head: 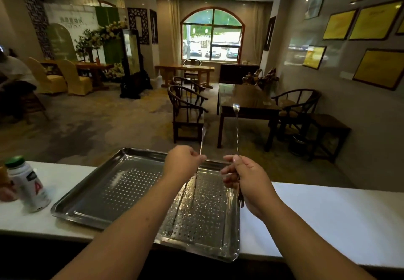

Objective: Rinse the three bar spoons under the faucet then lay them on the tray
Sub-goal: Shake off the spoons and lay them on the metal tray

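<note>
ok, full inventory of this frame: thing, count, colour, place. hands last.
bar spoons: three, silver; one in the left hand, one in the right hand, one lying on the tray
tray: one, steel, perforated, on the counter
counter: one, white, across the foreground
bottle: one, white with green cap, on the counter left of the tray
dark wooden chairs: several, by the table beyond the counter
framed plaques: several, yellow, on the right wall
arched window: one, far wall
left hand: over the tray, pinching a spoon
right hand: at the tray's right edge, gripping a spoon
</note>
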Available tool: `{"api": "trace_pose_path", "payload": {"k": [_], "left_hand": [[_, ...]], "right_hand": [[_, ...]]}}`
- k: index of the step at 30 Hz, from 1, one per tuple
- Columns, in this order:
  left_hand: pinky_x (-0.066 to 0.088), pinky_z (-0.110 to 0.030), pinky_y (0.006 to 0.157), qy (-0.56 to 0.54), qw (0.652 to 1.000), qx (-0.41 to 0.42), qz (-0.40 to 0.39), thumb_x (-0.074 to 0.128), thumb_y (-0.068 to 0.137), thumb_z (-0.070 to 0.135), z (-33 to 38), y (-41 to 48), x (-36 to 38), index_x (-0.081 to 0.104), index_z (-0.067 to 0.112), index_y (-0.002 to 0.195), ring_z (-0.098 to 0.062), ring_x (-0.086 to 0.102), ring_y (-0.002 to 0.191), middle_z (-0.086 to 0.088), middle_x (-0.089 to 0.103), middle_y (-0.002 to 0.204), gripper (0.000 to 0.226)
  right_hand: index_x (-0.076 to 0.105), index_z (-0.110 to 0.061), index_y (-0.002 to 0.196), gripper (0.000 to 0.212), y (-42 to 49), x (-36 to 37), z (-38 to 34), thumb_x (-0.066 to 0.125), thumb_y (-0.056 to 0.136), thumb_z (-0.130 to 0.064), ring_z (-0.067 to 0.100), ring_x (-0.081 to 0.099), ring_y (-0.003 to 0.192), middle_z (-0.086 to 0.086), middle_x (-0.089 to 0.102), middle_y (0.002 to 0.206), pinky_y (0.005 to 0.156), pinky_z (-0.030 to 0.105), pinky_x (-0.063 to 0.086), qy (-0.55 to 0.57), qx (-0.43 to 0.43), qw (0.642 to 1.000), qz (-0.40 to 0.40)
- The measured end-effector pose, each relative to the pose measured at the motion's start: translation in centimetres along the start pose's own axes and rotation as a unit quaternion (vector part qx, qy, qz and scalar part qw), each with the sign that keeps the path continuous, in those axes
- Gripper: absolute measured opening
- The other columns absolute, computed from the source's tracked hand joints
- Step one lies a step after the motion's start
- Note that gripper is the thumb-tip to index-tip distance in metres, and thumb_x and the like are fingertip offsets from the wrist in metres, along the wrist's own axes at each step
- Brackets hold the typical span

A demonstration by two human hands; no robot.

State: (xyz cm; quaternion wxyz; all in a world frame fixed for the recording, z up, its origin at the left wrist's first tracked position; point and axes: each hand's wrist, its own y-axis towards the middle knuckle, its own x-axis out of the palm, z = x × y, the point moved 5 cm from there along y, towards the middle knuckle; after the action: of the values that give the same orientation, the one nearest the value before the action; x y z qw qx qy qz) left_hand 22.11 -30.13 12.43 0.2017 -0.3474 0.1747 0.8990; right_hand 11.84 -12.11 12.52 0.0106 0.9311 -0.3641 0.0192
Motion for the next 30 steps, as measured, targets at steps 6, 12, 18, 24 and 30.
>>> {"api": "trace_pose_path", "payload": {"k": [6,12,18,24,30], "left_hand": [[0.047,-0.028,0.06,0.149,0.983,-0.068,-0.083,0.076,0.087,0.041,-8.1,0.1,9.5,0.075,0.014,0.089,-0.017,0.066,0.072,-0.001,0.07,0.077,0.027],[0.046,-0.029,0.062,0.224,0.968,-0.051,-0.098,0.068,0.091,0.025,-9.9,0.9,13.6,0.074,0.011,0.094,-0.016,0.055,0.065,0.003,0.05,0.064,0.016],[0.041,-0.029,0.058,0.282,0.952,-0.024,-0.118,0.07,0.09,0.023,-10.5,1.3,15.4,0.073,0.013,0.088,-0.009,0.036,0.048,0.005,0.041,0.056,0.011],[0.047,-0.029,0.056,0.183,0.978,-0.015,-0.098,0.072,0.088,0.043,-8.0,0.8,13.5,0.072,0.019,0.077,-0.012,0.06,0.058,0.004,0.06,0.061,0.026],[0.06,-0.035,0.059,-0.267,0.958,0.076,-0.074,0.062,0.074,0.081,3.3,-0.9,8.0,0.075,0.035,0.077,-0.003,0.072,0.063,0.014,0.076,0.072,0.047]], "right_hand": [[0.077,-0.033,0.1,0.034,0.0,-1.6,3.9,0.044,0.108,-0.037,0.014,0.06,0.065,0.001,0.07,0.074,0.063,0.028,0.054,-0.072,0.041,0.996,0.024],[0.077,-0.034,0.1,0.034,0.1,-1.9,7.5,0.045,0.107,-0.043,0.017,0.056,0.067,0.001,0.06,0.07,0.067,0.029,0.051,-0.113,0.1,0.988,0.031],[0.078,-0.035,0.099,0.034,-0.1,-2.0,8.8,0.046,0.107,-0.041,0.008,0.05,0.057,-0.006,0.057,0.063,0.053,0.023,0.044,-0.091,0.103,0.99,0.006],[0.078,-0.037,0.101,0.035,0.5,-2.2,8.0,0.043,0.107,-0.041,0.005,0.05,0.052,-0.008,0.057,0.059,0.056,0.025,0.045,-0.087,0.092,0.992,0.024],[0.078,-0.034,0.101,0.036,1.5,-1.6,5.0,0.043,0.104,-0.041,0.016,0.061,0.082,-0.001,0.068,0.081,0.076,0.037,0.052,-0.067,0.042,0.994,0.074]]}}
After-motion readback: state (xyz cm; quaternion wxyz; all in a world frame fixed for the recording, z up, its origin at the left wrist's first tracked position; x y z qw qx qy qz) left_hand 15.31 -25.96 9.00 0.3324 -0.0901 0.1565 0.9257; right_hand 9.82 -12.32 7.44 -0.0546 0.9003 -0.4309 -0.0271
